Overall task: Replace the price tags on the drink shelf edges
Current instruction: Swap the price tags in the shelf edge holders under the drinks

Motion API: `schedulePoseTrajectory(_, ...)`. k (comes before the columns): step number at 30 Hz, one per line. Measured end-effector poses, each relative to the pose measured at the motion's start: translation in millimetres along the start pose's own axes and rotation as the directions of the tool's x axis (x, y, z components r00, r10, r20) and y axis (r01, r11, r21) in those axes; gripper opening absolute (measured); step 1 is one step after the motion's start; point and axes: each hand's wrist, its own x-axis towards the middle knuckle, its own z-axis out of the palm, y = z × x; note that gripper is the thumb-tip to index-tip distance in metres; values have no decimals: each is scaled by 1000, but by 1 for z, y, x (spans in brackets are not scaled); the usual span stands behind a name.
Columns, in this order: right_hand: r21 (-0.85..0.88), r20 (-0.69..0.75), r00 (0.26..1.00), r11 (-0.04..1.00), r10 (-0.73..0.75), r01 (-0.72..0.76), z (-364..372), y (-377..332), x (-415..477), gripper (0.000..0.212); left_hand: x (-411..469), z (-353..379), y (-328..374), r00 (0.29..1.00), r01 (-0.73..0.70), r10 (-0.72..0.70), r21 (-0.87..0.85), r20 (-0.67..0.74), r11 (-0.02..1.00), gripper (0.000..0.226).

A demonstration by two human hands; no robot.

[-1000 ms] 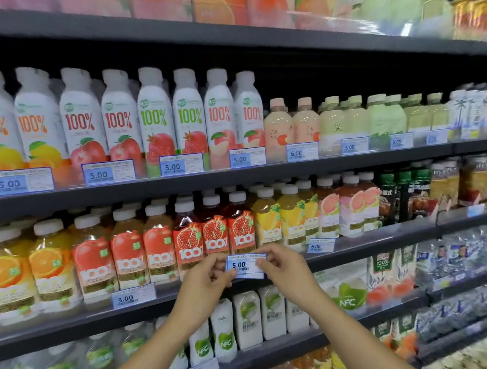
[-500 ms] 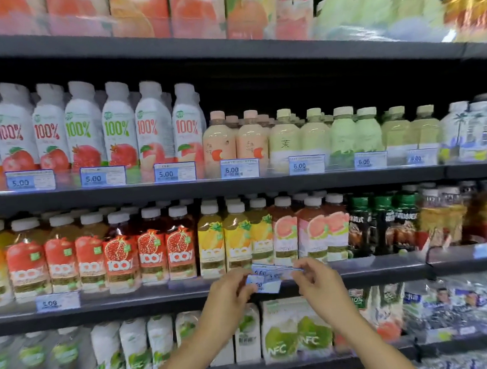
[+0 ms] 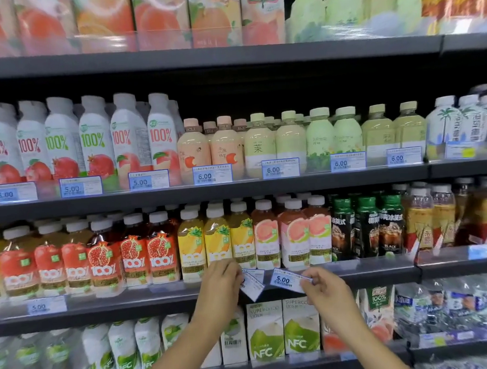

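Price tags in both my hands at the third shelf's edge.

Left of the grapefruit bottles and just below the pineapple bottles, my left hand pinches a tilted white tag, grip closed on it. Right of that, below the grapefruit bottles, my right hand pinches a 5.00 tag by its right end against the shelf edge.

You've got white 100% juice btls upper left, green-capped black coffee btls mid-right, NFC coconut cartons below, cartons up top.
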Motion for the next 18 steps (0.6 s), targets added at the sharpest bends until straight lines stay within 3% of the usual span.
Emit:
schedulePoseTrajectory(5,65,29,998,996,56,-58,-4,-3,3,11,4,6,1,996,91,-91,-30,7,995,19)
schedulePoseTrajectory(8,63,42,997,996,68,-70,-5,-4,5,11,3,7,-4,1000,25,-25,-42,-16,999,24)
schedulePoseTrajectory(13,89,35,996,992,83,-86,-1,-10,9,16,-6,-12,-3,994,-60,52,-94,-92,994,11)
schedulePoseTrajectory(18,150,31,991,980,127,-130,11,-7,18,11,-42,-20,-16,994,-111,112,-55,7,992,12)
